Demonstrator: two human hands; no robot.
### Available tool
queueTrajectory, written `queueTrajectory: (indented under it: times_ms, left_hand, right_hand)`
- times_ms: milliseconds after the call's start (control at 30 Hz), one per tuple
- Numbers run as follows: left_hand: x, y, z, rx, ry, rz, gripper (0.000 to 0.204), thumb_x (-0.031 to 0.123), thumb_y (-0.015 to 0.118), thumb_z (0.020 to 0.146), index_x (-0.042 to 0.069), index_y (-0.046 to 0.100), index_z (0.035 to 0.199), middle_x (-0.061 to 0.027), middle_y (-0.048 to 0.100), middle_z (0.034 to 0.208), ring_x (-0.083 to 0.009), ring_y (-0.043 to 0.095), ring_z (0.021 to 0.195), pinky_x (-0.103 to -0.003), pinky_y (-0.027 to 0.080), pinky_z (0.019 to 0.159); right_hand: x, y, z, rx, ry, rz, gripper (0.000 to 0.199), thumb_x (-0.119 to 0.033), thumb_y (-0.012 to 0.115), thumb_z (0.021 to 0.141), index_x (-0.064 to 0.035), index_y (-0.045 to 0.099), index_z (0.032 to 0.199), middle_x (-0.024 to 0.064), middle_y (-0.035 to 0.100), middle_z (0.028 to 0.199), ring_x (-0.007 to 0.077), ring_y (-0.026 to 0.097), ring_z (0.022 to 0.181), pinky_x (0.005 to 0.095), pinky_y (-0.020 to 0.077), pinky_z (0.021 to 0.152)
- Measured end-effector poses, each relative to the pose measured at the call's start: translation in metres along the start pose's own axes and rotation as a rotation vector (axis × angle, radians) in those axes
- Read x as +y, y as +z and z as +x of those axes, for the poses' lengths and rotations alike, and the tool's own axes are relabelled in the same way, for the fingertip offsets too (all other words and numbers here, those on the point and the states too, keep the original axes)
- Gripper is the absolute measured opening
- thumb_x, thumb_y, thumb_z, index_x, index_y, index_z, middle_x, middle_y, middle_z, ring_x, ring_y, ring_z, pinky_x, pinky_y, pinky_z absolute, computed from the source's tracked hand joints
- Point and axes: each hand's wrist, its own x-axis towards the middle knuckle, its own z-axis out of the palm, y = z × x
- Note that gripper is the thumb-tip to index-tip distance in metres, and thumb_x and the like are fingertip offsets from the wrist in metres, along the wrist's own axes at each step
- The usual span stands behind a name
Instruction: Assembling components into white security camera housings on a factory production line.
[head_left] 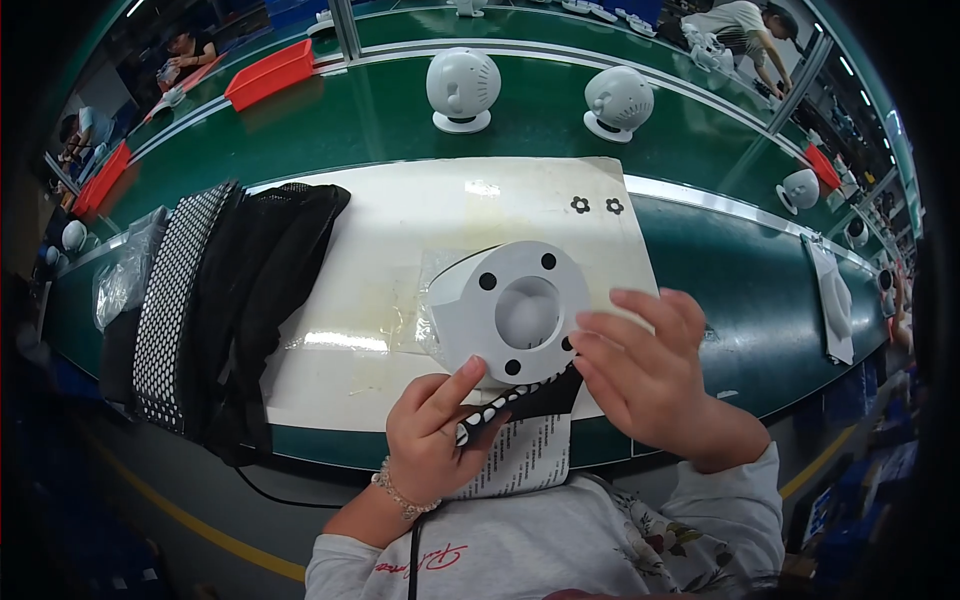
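A white device lies on the work board with its round base [470, 318] facing up. The base has a recessed centre and several round black pads near its rim. My left hand [425, 425] pinches a black perforated strip [510, 398] with white spots along its edge, while one finger rests against the base's lower rim. Over the right side of the base, my right hand [650, 365] has its fingers apart, the tips at a black pad [567, 343]. I cannot tell whether they press on it. Below the strip hangs a printed white sheet [530, 455].
A white board [350, 270] covers the green table, with two black flower-shaped pieces [597, 205] on it. Black perforated sheets [260, 270] are heaped at the left beside clear plastic [130, 270]. Finished-looking white devices [465, 85] and a red tray [270, 75] stand behind; people work farther off.
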Motion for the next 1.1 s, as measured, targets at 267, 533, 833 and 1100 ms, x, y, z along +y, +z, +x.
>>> queueTrajectory:
  times_ms: [267, 533, 833, 1100]
  left_hand:
    - [-0.001, 0.000, 0.001, -0.002, 0.107, 0.032, 0.017, 0.005, 0.072, 0.055, -0.003, 0.059, 0.063, -0.0105, 0.053, 0.117, -0.0239, 0.057, 0.077, -0.028, 0.049, 0.059]
    - [-0.009, -0.011, -0.012, -0.039, 0.193, 0.000, 0.021, 0.005, 0.075, 0.058, 0.002, 0.063, 0.075, -0.0160, 0.050, 0.118, -0.0264, 0.053, 0.093, -0.024, 0.048, 0.056]
    - [-0.004, -0.005, -0.001, -0.090, 0.171, 0.001, 0.022, 0.009, 0.074, 0.055, 0.004, 0.061, 0.072, -0.0114, 0.056, 0.112, -0.0255, 0.058, 0.085, -0.031, 0.051, 0.067]
    - [-0.008, -0.008, -0.002, -0.151, 0.061, -0.047, 0.026, 0.003, 0.075, 0.057, 0.003, 0.060, 0.078, -0.0130, 0.054, 0.112, -0.0245, 0.054, 0.086, -0.026, 0.048, 0.057]
  right_hand:
    - [0.017, 0.019, -0.003, -0.081, 0.534, 0.819, 0.044, -0.022, 0.066, 0.074, -0.0043, 0.050, 0.111, 0.0074, 0.052, 0.106, 0.0193, 0.049, 0.096, 0.0343, 0.0316, 0.090]
    - [0.047, 0.023, 0.027, -0.092, 0.758, 1.611, 0.031, -0.011, 0.063, 0.079, -0.0005, 0.050, 0.105, 0.0042, 0.056, 0.092, 0.0094, 0.053, 0.083, 0.0235, 0.0431, 0.076]
    - [0.203, 0.152, 0.061, -0.093, 0.268, -0.329, 0.017, -0.012, 0.059, 0.078, -0.0061, 0.058, 0.093, 0.0096, 0.056, 0.091, 0.0267, 0.052, 0.087, 0.0348, 0.0447, 0.071]
    - [0.238, 0.194, 0.072, -0.164, 0.617, -0.152, 0.030, -0.029, 0.041, 0.089, -0.0072, 0.060, 0.095, 0.0098, 0.058, 0.095, 0.0272, 0.053, 0.092, 0.0380, 0.0453, 0.075]
